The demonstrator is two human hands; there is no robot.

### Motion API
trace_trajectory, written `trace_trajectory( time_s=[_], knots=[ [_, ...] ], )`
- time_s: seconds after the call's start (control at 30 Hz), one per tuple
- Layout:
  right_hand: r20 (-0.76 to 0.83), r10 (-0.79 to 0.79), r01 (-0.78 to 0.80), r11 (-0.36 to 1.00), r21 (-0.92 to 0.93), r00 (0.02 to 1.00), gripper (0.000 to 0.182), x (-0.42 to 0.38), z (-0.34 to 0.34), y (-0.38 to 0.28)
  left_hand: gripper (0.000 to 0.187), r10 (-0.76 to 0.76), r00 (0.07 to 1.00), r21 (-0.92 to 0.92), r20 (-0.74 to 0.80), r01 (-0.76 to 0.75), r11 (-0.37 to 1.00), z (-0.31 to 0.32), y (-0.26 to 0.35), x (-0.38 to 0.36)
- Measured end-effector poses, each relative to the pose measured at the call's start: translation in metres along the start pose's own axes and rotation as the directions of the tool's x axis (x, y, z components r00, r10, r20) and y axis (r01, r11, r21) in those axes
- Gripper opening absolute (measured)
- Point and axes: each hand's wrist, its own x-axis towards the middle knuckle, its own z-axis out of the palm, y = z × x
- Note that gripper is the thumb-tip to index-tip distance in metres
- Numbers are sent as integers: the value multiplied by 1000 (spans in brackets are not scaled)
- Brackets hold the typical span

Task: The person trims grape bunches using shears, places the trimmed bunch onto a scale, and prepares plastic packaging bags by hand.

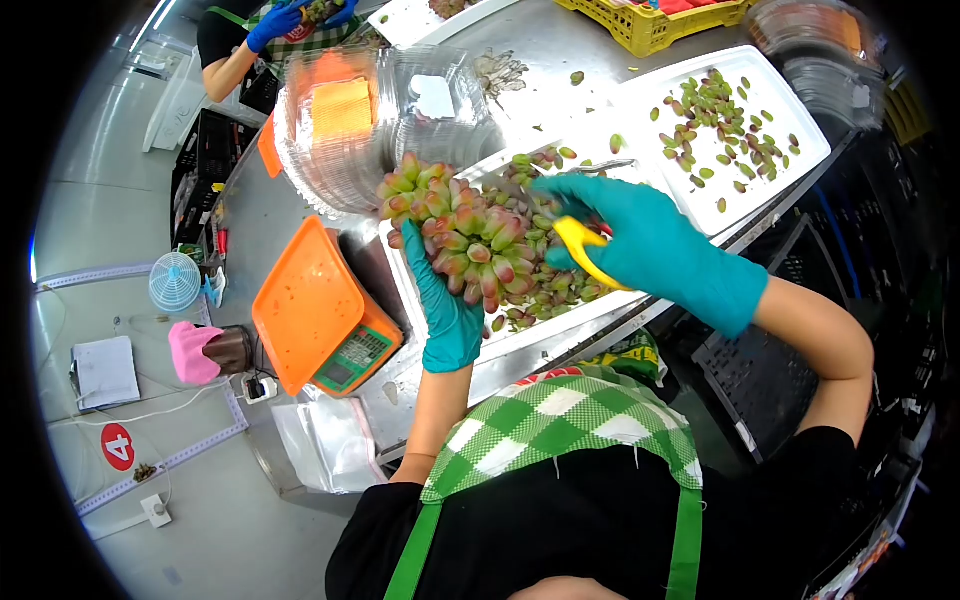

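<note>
A cluster of plump green and pink grape-like pieces (480,240) is held up by my left hand (445,305), gloved in teal, its fingers mostly behind the cluster. My right hand (650,240), in the same kind of glove, is closed round yellow-handled scissors (583,250) at the cluster's right side. The scissors' blades are hard to make out among the pieces. Beneath both hands lies a white tray (530,340) with many loose pieces. A second white tray (810,150) at the upper right holds scattered loose pieces.
An orange scale (310,310) stands left of the tray. Clear plastic containers (340,130) are stacked behind it. A yellow crate (640,30) sits at the top, and more clear containers (830,80) at the upper right. A co-worker's blue-gloved hands (275,25) show at the upper left.
</note>
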Motion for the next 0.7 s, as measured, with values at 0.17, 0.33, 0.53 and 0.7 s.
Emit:
trace_trajectory(
  time_s=[0.17, 0.33, 0.53, 0.7],
  knots=[
    [64, 151, -162, 851, 500, 986, 50, 46, 34, 14, 50, -197, 915, -91, 353, 243, 966, -7, 13, 9],
    [52, 286, -184, 457, 870, 957, 48, 42, 55, 22, 51, -91, 995, 349, 28, 76, 934, 33, 35, 0],
    [421, 57, -374, -367, 852, 905, 39, 24, 78, 39, 58, -105, 991, 491, 87, 49, 870, -8, 52, 9],
    [445, 123, -383, -340, 859, 887, 35, 26, 91, 32, 49, 49, 989, -81, -138, -60, 995, 18, 4, 3]
  ],
)
